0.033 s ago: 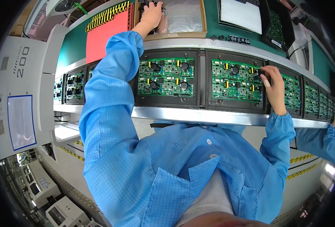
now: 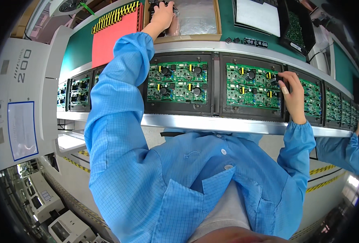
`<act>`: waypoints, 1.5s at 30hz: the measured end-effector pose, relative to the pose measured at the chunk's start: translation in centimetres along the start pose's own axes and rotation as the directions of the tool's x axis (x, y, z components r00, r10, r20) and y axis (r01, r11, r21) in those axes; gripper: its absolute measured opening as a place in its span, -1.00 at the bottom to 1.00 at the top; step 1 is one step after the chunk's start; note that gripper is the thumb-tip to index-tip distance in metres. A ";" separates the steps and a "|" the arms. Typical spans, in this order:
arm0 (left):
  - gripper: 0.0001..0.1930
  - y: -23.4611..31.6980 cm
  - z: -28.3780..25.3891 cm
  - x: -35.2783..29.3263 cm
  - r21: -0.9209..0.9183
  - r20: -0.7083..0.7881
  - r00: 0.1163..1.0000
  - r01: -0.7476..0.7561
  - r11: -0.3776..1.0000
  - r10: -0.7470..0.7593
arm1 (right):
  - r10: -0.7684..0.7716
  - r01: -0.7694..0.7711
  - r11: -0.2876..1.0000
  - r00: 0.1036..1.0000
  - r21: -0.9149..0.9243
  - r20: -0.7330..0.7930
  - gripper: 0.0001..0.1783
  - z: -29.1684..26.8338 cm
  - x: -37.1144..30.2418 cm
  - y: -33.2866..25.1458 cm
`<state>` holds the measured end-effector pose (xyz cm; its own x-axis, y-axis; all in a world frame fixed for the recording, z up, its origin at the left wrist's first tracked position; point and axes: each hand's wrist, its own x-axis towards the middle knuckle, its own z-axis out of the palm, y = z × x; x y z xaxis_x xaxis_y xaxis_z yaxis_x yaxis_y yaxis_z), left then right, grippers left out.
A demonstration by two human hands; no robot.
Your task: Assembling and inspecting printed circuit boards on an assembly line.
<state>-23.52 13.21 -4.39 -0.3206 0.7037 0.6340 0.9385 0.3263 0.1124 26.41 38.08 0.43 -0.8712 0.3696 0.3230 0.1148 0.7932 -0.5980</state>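
Green circuit boards [image 2: 177, 82] sit in black carrier trays [image 2: 216, 111] on the conveyor; two trays fully visible in the head view, more cut off at both sides. Left hand [image 2: 162, 15] reaches into cardboard box [image 2: 184, 37], fingers curled, grasp hidden. Right hand [image 2: 291, 91] pinches small dark component [image 2: 275, 80] at right-centre board [image 2: 250, 86].
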 end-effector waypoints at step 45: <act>-0.76 32.6 -3.5 -2.5 -0.593 0.798 0.553 0.650 0.475 0.239 | 0.040 -0.072 0.987 0.975 0.143 0.217 -0.65 -1.6 -5.9 2.7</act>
<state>8.34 19.90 0.39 -0.0552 0.9709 -0.2330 0.3127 0.2384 0.9194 32.57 38.78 -1.91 -0.9489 0.2866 0.1319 0.1077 0.6873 -0.7184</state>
